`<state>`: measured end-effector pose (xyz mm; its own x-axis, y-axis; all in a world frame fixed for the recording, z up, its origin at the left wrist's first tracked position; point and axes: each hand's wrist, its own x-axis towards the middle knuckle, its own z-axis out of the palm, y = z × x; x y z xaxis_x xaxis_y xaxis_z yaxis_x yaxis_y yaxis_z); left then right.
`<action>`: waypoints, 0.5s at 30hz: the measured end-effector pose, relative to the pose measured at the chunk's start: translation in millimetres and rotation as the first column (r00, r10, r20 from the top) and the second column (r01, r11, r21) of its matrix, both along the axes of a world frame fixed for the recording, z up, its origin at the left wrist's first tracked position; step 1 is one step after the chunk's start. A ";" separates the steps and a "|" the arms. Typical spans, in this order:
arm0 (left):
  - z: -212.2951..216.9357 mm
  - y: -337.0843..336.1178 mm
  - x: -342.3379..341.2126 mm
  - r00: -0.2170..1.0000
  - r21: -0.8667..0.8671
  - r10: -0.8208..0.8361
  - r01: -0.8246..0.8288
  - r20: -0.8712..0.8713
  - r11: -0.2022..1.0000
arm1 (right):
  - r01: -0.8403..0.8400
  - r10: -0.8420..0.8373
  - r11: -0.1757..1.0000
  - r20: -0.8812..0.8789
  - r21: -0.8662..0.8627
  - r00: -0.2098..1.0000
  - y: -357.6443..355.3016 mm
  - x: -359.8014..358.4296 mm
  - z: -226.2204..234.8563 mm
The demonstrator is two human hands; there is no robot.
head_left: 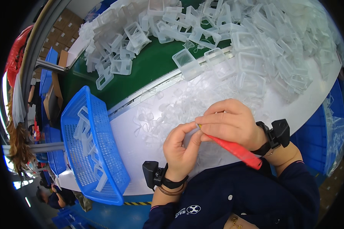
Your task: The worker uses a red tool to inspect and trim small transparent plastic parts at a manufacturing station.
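Observation:
My right hand is closed round a slim red-handled tool, whose flat red end sticks out below the palm toward my body. A yellowish bit shows at its front end between my fingers; the tip itself is hidden, so its exact kind is unclear. My left hand meets the right at that front end, thumb and forefinger pinched together. Whatever the left fingers grip is too small or too see-through to make out. Beneath both hands lies a scatter of small clear plastic scraps on the white tabletop.
A blue mesh basket at the left holds several clear plastic frames. More clear plastic parts are heaped at the back and right, partly on a green belt. A blue bin with plastic wrap stands at the right.

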<state>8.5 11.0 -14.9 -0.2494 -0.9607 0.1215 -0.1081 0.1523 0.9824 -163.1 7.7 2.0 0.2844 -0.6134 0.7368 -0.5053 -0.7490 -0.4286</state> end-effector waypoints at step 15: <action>17.0 -0.4 2.3 0.992 0.104 -0.044 0.056 -0.115 0.993 | -0.364 0.061 0.824 0.572 0.434 0.818 1.1 -7.9 5.8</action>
